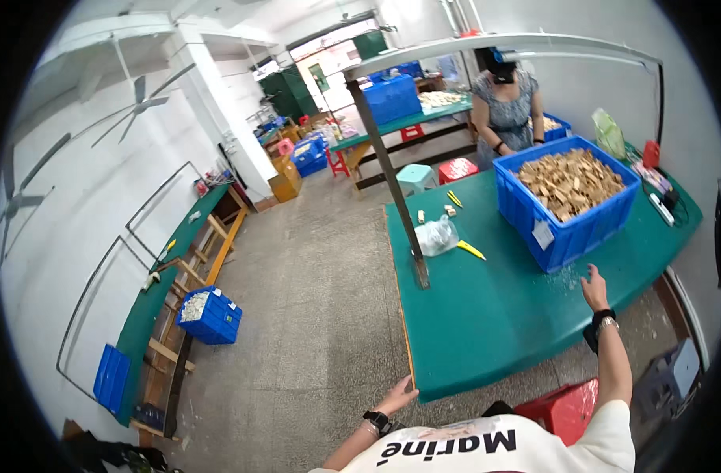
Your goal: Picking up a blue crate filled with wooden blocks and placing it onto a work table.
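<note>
My left hand is at the near left corner of the green-topped table, fingers stretched out along its edge, holding nothing. Over the table's right part reaches my right hand, its fingers apart and nothing visible in them. Just beyond it stands a large blue plastic crate with a white tag on its side. Small tan, wood-like pieces fill that crate in a heap. Pale dust or crumbs lie on the tabletop between the crate and my right hand.
A metal frame post rises from the table's left side. Near it lie a clear plastic bag and two yellow tools. Across the table stands another person. A red stool is beside me; a filled blue crate sits on the floor.
</note>
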Demonstrator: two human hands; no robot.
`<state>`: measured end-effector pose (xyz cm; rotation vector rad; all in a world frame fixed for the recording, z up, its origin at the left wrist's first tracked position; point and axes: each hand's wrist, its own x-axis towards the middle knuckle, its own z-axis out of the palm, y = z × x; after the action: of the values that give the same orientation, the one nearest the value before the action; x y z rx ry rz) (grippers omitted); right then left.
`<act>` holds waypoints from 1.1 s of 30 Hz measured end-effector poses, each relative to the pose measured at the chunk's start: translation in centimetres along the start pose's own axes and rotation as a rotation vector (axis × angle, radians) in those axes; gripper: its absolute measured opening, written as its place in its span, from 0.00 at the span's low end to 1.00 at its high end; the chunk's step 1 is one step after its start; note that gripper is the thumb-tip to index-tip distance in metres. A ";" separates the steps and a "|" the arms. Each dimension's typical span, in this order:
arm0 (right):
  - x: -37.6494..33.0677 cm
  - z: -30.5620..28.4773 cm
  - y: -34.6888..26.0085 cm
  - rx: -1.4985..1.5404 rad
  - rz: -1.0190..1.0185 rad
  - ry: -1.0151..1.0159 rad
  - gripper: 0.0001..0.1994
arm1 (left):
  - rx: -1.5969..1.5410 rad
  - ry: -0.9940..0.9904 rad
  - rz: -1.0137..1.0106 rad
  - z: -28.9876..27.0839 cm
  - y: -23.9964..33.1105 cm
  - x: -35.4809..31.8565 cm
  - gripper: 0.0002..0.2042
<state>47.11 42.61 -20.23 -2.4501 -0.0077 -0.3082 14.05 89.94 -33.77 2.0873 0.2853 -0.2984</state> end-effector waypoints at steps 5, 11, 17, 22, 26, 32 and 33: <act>7.6 -5.3 -0.8 -0.216 -0.342 0.104 0.24 | -0.358 0.174 -0.285 3.1 0.2 2.5 0.39; 17.2 -3.9 -0.1 -0.370 -0.507 0.092 0.17 | -0.729 0.367 -0.464 2.1 8.7 -0.3 0.27; 22.2 2.6 8.1 -0.361 -0.664 0.406 0.18 | -0.415 0.624 -0.696 4.6 8.2 1.1 0.27; 22.7 0.4 7.7 -0.277 -0.718 0.502 0.18 | -0.232 0.807 -0.585 7.9 7.7 2.1 0.28; 24.9 0.5 8.0 -0.290 -0.776 0.560 0.19 | -0.051 0.970 -0.541 7.9 12.1 2.9 0.26; 26.7 3.1 8.5 -0.281 -1.000 0.825 0.20 | -0.318 1.337 -0.499 14.3 5.7 0.2 0.23; 25.8 2.1 8.5 -0.307 -0.990 0.790 0.20 | -0.415 1.539 -0.311 18.5 3.8 -0.6 0.23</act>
<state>73.32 35.42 -21.31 -2.2410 -0.8875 -1.7708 12.93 72.05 -39.78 1.4396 1.4107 1.1659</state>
